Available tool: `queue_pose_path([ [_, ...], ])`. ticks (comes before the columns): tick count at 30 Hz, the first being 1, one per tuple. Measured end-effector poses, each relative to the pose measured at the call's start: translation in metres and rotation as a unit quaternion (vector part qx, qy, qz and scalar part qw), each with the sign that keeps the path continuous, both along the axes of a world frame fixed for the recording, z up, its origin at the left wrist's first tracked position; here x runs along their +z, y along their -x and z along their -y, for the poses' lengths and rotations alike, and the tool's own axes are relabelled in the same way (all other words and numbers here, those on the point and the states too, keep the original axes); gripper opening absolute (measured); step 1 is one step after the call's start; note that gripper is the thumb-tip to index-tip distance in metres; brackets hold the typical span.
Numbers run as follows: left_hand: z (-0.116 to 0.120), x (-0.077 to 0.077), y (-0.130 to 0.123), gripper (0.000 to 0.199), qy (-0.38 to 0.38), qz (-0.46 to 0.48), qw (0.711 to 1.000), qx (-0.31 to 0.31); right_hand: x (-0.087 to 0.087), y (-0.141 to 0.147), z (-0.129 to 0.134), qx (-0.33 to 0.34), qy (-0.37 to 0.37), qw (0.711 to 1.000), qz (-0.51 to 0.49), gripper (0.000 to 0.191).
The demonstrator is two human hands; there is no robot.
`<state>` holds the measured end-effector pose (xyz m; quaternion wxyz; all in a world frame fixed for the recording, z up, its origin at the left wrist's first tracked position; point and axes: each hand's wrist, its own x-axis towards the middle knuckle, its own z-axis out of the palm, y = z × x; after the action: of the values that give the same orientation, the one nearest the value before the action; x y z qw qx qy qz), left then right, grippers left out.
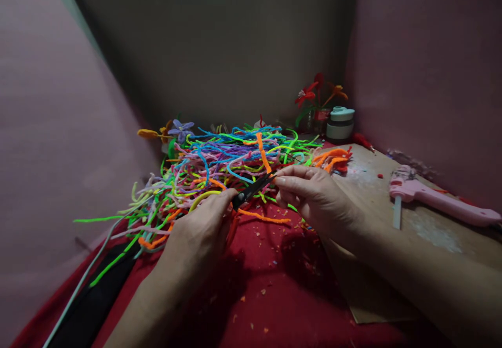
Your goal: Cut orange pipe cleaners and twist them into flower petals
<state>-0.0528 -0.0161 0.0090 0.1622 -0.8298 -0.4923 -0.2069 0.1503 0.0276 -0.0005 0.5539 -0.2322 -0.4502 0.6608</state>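
My left hand [206, 220] is closed around a pair of scissors [251, 191] with dark blades, which point up and right toward my other hand. Between thumb and index finger, my right hand [304, 188] pinches the lower end of an orange pipe cleaner [262, 152]. The blade tips are right beside that end; whether they touch it I cannot tell. Just behind both hands lies a large heap of multicoloured pipe cleaners [231, 154]. Another orange pipe cleaner [266, 217] sticks out below the blades.
A pink glue gun [443, 199] rests on a cardboard sheet [376, 180] at the right. Pipe-cleaner flowers [314, 94] and a pale lidded container [340, 123] stand behind. Fuzz scraps dot the red cloth [251, 295]. A white cable [90, 264] runs along the left.
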Motion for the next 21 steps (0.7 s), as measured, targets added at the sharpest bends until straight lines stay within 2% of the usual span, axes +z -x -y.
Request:
queue_pose_path([
  [16,-0.0005,-0.0059,0.0062,0.036,0.004,-0.043,0.999,-0.006,-0.0019,-0.0017,-0.0028,-0.012,-0.002,0.999,0.043,0.008],
  [21,0.0014,-0.0022,0.0062,0.037,0.047,-0.037,0.998,-0.001,-0.0016,-0.0025,-0.0026,0.000,-0.015,0.998,0.056,0.007],
])
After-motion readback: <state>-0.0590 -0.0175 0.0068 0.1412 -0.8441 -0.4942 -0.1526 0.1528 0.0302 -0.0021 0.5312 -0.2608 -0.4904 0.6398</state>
